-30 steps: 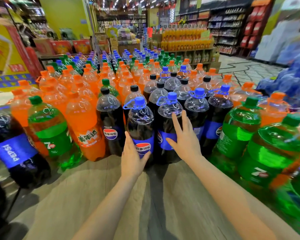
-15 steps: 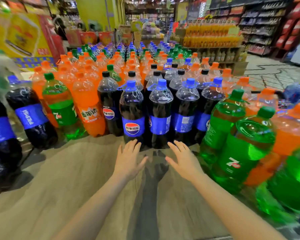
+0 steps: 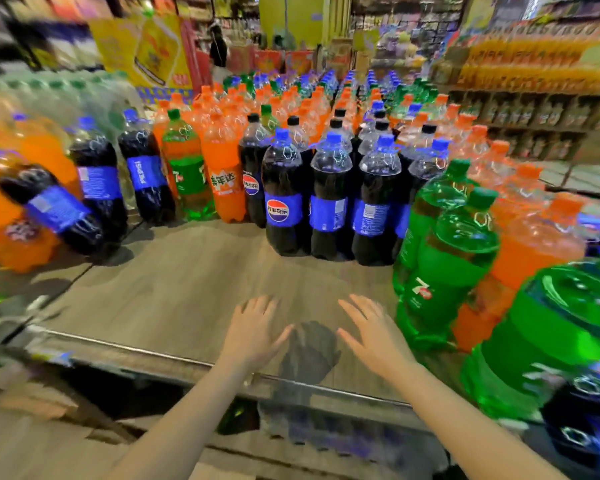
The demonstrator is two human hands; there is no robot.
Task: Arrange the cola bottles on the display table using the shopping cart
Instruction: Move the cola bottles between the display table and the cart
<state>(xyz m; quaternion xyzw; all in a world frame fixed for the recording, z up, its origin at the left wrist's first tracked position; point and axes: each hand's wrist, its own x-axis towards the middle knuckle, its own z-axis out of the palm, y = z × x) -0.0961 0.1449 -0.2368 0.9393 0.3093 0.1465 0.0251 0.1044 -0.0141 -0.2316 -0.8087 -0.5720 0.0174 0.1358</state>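
Head view: both hands' grip now slack, empty, off the cola bottles [image 3: 329, 199].

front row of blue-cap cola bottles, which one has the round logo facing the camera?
The leftmost one: its label shows the round red, white and blue logo. The next two show only label text.

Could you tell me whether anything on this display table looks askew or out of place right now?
Mostly orderly. The cola bottles in the front row stand upright. The odd one is a cola bottle at far left, which appears to lean steeply, though wide-angle distortion and blur may exaggerate that. Both hands are empty.
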